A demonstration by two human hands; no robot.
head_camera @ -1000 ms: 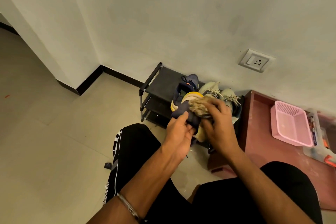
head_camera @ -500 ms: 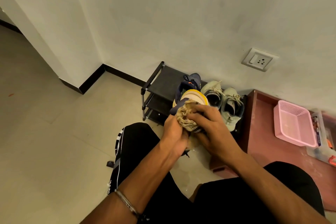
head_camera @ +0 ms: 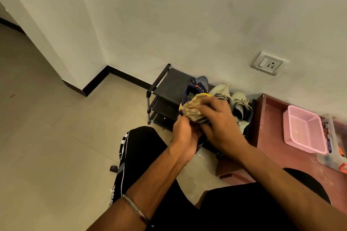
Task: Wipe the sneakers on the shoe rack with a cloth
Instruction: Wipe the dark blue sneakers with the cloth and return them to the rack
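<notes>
Tan cloth point(head_camera: 193, 108) lay bunched under the right hand point(head_camera: 221, 127), fingers curled, pressed on a navy sneaker point(head_camera: 197, 88) which the left hand point(head_camera: 185, 135) gripped from below, before the rack point(head_camera: 165, 88); pale sneakers point(head_camera: 232, 99) sat at its right end.

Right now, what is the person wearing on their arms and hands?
Both arms are bare, with no sleeves or gloves. The left hand has a thin silvery bangle on its wrist. The right hand shows no rings or bands.
</notes>
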